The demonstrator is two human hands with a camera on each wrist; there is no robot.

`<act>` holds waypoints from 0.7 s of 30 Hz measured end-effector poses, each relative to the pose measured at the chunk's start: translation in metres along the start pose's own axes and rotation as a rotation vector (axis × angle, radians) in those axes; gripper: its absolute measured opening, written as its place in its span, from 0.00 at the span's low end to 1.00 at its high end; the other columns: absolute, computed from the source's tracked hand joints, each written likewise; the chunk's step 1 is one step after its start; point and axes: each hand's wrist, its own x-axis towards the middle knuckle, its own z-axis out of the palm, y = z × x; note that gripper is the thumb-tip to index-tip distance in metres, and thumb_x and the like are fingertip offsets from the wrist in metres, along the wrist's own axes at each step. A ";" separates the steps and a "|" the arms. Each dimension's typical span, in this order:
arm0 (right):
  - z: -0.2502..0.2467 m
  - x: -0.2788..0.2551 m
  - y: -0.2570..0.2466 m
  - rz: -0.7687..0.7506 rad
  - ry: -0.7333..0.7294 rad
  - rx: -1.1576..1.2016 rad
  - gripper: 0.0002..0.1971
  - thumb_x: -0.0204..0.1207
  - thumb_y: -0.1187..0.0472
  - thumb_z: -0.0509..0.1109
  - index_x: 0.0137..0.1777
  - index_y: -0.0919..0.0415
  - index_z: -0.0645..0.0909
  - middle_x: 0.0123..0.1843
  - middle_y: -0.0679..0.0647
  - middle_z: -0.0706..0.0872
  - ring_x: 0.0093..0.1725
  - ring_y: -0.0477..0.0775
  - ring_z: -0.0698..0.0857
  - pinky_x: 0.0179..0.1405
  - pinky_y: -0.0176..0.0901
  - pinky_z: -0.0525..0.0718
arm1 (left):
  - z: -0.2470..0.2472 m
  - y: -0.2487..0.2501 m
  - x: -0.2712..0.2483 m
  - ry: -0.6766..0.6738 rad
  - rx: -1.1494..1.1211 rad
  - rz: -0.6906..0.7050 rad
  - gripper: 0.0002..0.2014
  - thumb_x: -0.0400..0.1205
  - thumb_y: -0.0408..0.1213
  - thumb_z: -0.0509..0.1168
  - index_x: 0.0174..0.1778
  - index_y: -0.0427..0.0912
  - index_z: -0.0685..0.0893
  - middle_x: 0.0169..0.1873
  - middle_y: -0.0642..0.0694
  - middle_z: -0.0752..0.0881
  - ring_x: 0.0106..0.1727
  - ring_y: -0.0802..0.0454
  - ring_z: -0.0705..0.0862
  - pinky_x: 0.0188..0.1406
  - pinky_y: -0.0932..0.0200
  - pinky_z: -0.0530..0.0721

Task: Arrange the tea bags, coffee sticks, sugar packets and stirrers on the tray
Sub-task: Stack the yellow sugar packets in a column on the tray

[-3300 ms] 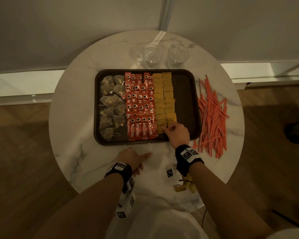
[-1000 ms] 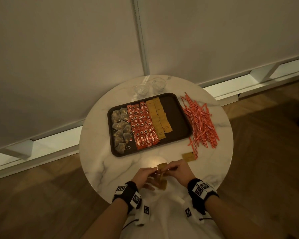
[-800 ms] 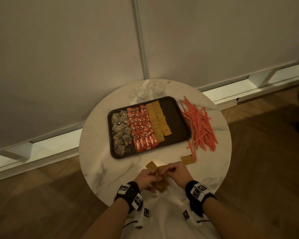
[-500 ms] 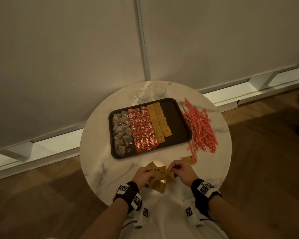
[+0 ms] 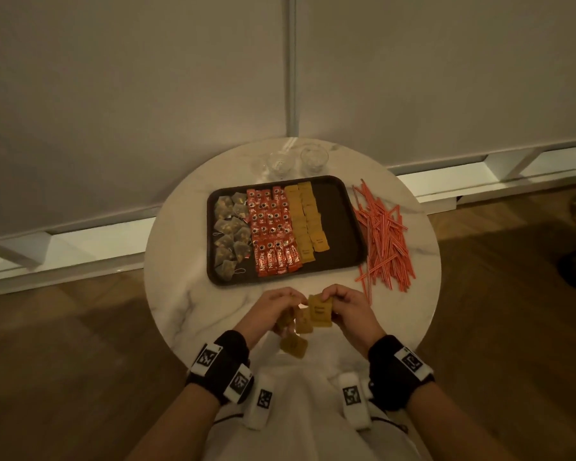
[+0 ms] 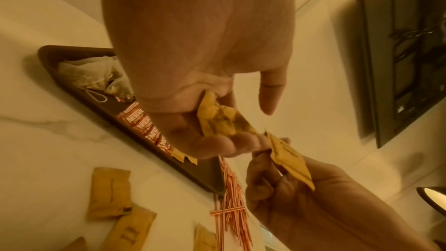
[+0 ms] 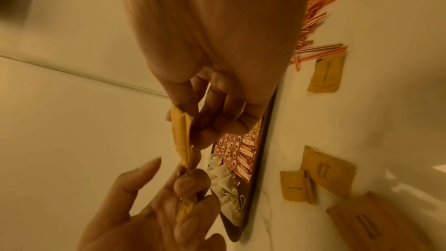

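A dark tray [image 5: 345,227] holds tea bags [image 5: 230,234] on its left, red coffee sticks [image 5: 273,234] in the middle, and two columns of yellow sugar packets [image 5: 308,221]. The tray's right part is bare. Red stirrers [image 5: 384,237] lie in a heap on the table right of the tray. Both hands hover over the table's near edge. My left hand [image 5: 280,307] grips a crumpled bunch of sugar packets [image 6: 222,119]. My right hand [image 5: 340,302] pinches one flat sugar packet [image 5: 320,312] beside that bunch.
Several loose sugar packets [image 6: 109,194] lie on the round marble table [image 5: 187,294] under and around the hands, one [image 7: 325,75] near the stirrers' ends. Two small glasses [image 5: 280,163] stand behind the tray. A wall rises close behind the table.
The right hand has left the tray and come back to the near edge. Both hands now hold sugar packets, and they have shifted slightly toward the tray in the last half second.
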 end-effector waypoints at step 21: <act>-0.008 0.005 0.001 0.136 -0.023 -0.137 0.04 0.77 0.69 0.74 0.50 0.63 0.87 0.40 0.56 0.91 0.36 0.53 0.86 0.35 0.38 0.81 | -0.009 -0.018 0.001 0.062 0.151 0.106 0.02 0.83 0.35 0.70 0.46 0.46 0.87 0.34 0.53 0.89 0.29 0.59 0.83 0.29 0.65 0.82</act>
